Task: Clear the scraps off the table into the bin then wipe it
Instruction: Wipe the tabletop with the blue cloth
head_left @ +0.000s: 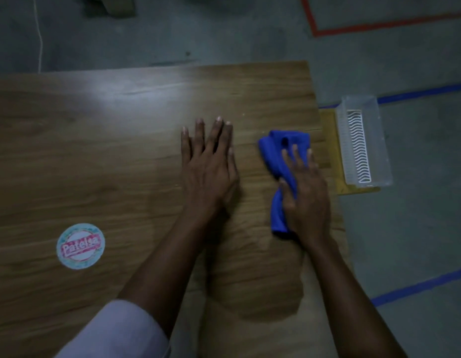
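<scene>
Wood-grain laminate counter [121, 156], smooth, with a glare patch toward its far side. At the near edge, a pale sleeve [121, 332] covers the left arm. A round printed sticker [81, 246] lies flat at near left. Mid-counter, the left hand [208, 164] rests palm down with its fingers straight. Just beside it, the right hand [305, 195] presses a bunched blue cloth [283, 148] onto the surface near the right edge, fingers spread. Off that edge, a clear plastic bin [363, 140], slotted inside, sits on a yellow board [353, 190]. Beyond lies a grey floor [224, 34] marked with blue tape [418, 93] and red tape [379, 25].
</scene>
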Available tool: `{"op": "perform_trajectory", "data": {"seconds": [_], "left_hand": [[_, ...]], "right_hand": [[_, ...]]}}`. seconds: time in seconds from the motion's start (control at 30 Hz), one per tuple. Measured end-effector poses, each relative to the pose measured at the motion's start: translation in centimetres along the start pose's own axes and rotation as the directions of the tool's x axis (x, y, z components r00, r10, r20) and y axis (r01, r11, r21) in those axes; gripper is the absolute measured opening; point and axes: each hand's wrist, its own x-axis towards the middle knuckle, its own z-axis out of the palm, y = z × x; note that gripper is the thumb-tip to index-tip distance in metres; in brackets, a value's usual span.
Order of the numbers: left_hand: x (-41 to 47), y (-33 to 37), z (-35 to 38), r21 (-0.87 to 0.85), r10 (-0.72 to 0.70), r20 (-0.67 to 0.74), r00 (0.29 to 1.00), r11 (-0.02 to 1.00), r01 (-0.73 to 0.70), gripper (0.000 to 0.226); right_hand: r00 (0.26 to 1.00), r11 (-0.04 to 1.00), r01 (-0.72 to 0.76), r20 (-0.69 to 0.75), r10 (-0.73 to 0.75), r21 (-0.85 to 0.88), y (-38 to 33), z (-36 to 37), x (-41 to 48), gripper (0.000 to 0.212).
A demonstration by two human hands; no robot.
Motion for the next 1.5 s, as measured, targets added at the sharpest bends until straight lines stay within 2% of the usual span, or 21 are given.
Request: {"op": "perform_trajectory", "data": {"seconds": [0.1,0.17,0.23,0.33,0.4,0.47,0.6,0.73,0.8,0.9,0.97,1.03,1.1,1.2,1.27,1.3,1.33,1.4,1.47,1.5], "left_hand": [[2.7,-0.7,-0.2,0.023,-0.033,0.049,0.998,0.999,0.031,0.059],[4.3,-1.5,0.0,0.018,-0.090,0.060,0.994,0.996,0.089,0.061],[4.9,-2.1,0.2,0.016,-0.116,0.038,0.992,0.993,0.116,0.061],[4.9,-2.3,0.3,0.000,-0.088,0.033,0.996,0.996,0.088,0.065],[4.8,-2.3,0.0,-0.023,-0.077,0.046,0.996,0.997,0.078,0.069],[4.9,-2.1,-0.2,-0.035,-0.097,0.040,0.995,0.995,0.098,0.067],[4.8,-1.7,-0.2,-0.035,-0.120,0.025,0.992,0.992,0.121,0.065],[5.1,-2.0,0.1,-0.017,-0.130,0.033,0.991,0.991,0.131,0.068],[5.3,-1.9,0.3,-0.017,-0.154,0.019,0.988,0.988,0.154,0.069],[5.3,-1.9,0.3,-0.019,-0.158,0.011,0.987,0.987,0.158,0.068],[5.3,-1.8,0.1,-0.040,-0.153,0.007,0.988,0.987,0.153,0.068],[5.3,-1.8,0.1,-0.046,-0.153,0.005,0.988,0.987,0.153,0.068],[5.3,-1.8,0.2,-0.039,-0.152,0.000,0.988,0.988,0.152,0.068],[5.2,-1.7,0.4,-0.052,-0.157,-0.009,0.988,0.986,0.157,0.068],[5.3,-1.8,0.5,-0.067,-0.162,-0.010,0.987,0.985,0.161,0.068],[5.3,-1.9,0.5,-0.076,-0.163,-0.015,0.986,0.984,0.161,0.068],[5.3,-2.0,0.5,-0.087,-0.159,-0.025,0.987,0.984,0.157,0.068],[5.3,-2.0,0.5,-0.127,-0.152,-0.043,0.987,0.981,0.146,0.069],[5.2,-2.0,0.5,-0.194,-0.167,-0.063,0.984,0.969,0.152,0.068],[5.2,-2.1,0.5,-0.218,-0.178,-0.073,0.981,0.963,0.158,0.068]], "right_hand": [[0.977,0.980,-0.199,-0.080,0.200,0.016,0.9,0.2,5.0,0.057],[0.959,0.963,-0.270,-0.095,0.268,-0.008,-0.8,1.5,8.9,0.061],[0.978,0.978,-0.202,-0.059,0.199,-0.046,-4.1,3.5,10.5,0.064],[1.000,0.999,0.017,0.015,-0.017,0.028,-7.7,5.0,7.9,0.063],[0.992,0.989,0.120,0.029,-0.123,0.087,-7.0,4.1,5.3,0.058],[0.988,0.988,0.146,0.048,-0.148,0.054,-4.4,2.8,4.2,0.057],[0.997,0.996,-0.078,0.001,0.078,-0.034,-0.5,1.7,8.5,0.059],[0.961,0.954,-0.277,-0.036,0.275,-0.113,-3.3,3.3,15.6,0.063],[0.977,0.973,-0.212,-0.012,0.211,-0.091,-6.1,5.1,16.9,0.064],[0.992,0.995,0.098,0.071,-0.100,0.028,-8.0,5.7,14.9,0.062],[0.955,0.965,0.245,0.148,-0.257,0.095,-5.7,4.2,12.7,0.058],[0.933,0.952,0.285,0.194,-0.303,0.114,-2.0,2.5,12.0,0.058],[0.960,0.978,0.194,0.187,-0.206,0.082,0.7,1.7,12.9,0.059],[0.993,0.999,-0.043,0.115,0.039,0.030,1.8,1.6,17.6,0.059],[0.973,0.977,-0.211,0.091,0.210,-0.003,0.2,2.5,20.8,0.059],[0.964,0.970,-0.243,0.108,0.244,-0.021,-1.2,3.2,21.8,0.059],[0.968,0.978,-0.206,0.144,0.206,-0.014,-2.9,4.1,22.3,0.059],[0.980,0.997,0.039,0.194,-0.052,0.067,-6.6,5.9,21.6,0.060],[0.936,0.956,0.258,0.210,-0.284,0.142,-8.5,6.8,19.5,0.061],[0.917,0.939,0.298,0.220,-0.332,0.175,-8.3,6.5,18.8,0.062]]}}
